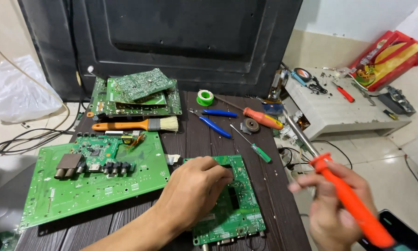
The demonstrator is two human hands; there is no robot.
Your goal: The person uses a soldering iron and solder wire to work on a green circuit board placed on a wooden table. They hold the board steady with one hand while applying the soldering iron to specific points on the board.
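Note:
My left hand [192,190] rests palm down on a small green circuit board [239,204] at the near edge of the dark wooden table [195,135], fingers pressing its top. My right hand [337,209] is off the table's right side, closed on a soldering iron with an orange handle [353,202]; its metal shaft [299,132] points up and left. The right hand is blurred.
A large green circuit board [92,179] lies to the left, a stack of boards [134,95] behind it. A brush [137,124], solder roll [205,97], blue-handled pliers [213,120] and screwdrivers [260,117] lie mid-table. A low white bench [344,109] with tools stands right. Cables cross the floor.

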